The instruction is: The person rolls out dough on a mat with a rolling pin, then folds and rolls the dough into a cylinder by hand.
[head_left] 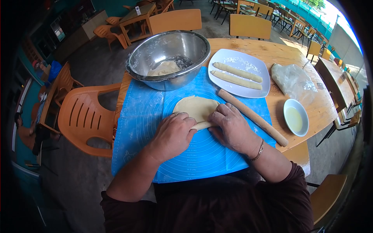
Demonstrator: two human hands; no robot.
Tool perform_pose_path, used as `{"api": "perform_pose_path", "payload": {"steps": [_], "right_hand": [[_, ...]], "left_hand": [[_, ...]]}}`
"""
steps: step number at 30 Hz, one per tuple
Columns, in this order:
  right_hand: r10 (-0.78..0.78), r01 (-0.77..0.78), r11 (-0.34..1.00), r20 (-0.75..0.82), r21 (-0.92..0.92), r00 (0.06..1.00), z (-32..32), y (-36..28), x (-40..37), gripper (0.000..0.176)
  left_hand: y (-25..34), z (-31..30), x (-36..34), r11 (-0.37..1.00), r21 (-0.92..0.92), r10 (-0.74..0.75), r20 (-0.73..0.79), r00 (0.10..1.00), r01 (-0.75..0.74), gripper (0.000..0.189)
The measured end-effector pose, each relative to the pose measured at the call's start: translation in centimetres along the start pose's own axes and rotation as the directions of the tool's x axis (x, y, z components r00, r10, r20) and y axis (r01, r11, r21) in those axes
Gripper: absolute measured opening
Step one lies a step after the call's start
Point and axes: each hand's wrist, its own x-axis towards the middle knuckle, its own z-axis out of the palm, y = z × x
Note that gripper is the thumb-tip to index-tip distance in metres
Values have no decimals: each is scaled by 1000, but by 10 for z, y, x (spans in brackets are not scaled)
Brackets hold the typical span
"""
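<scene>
A flat round sheet of dough [196,107] lies on the blue silicone mat [136,136], its near edge rolled into a thin tube. My left hand [175,132] grips the left end of that rolled edge, fingers over the top and thumb on the near side. At the right end my right hand [231,126] closes on the same roll in the same way. Between the hands a short stretch of the roll shows. Just right of my right hand, a wooden rolling pin [252,117] lies slanted across the mat.
A steel bowl [134,62] with a dough lump [164,68] stands at the back left. The white plate [258,62] holds two dough rolls [237,75]. To the right are a plastic bag [293,81] and a small bowl of pale yellow liquid [295,118]. An orange chair [87,120] stands left.
</scene>
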Motion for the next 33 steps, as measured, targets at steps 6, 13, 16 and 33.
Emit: {"api": "perform_pose_path", "payload": {"steps": [6,13,16,33], "right_hand": [[-9,11,999,36,-47,999,5,5,-1,21],[-6,5,999,-7,-37,1000,3,-1,0,17],[1,0,999,16,-39,1000,4,1,0,14],[-1,1,996,-3,-84,1000,8,2,2,18]], "left_hand": [[6,6,0,998,32,60,-163,985,-55,28],[-1,9,0,998,41,45,-39,998,-44,23],[-3,13,1,997,53,62,-74,995,-58,23],[1,14,3,996,68,59,-89,994,-53,22]]}}
